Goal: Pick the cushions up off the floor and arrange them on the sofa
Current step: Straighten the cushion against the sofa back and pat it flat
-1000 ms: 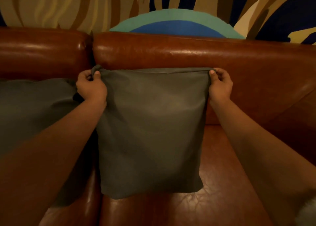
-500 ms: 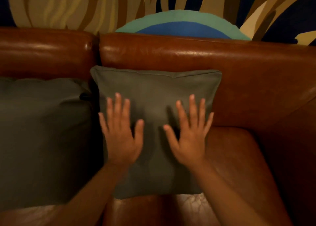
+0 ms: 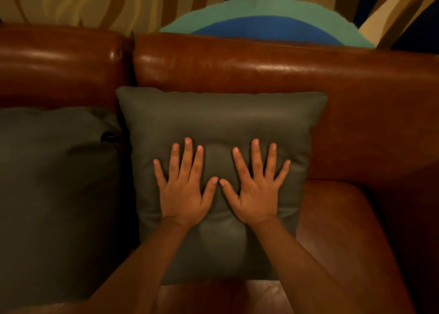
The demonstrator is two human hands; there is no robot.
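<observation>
Checking progress. Query: which cushions are placed?
Reply: Two grey cushions stand against the sofa (image 3: 261, 69) backrest. Left cushion (image 3: 54, 183): set, untouched. Right cushion (image 3: 221, 114): upright just beside it. The left hand (image 3: 183, 195) and right hand (image 3: 256, 195) press flat on its face, fingers (image 3: 187, 157) spread, thumbs almost touching.
Query: what remains?
Reply: Judged near complete. The floor is out of view, so further cushions cannot be ruled out.
Query: clearance?
Reply: Bare seat (image 3: 337, 230) lies open to the right. The cushions' facing edges nearly meet.

grey-green cushions (image 3: 221, 123), brown sofa (image 3: 261, 64), striped wall (image 3: 71, 2).
</observation>
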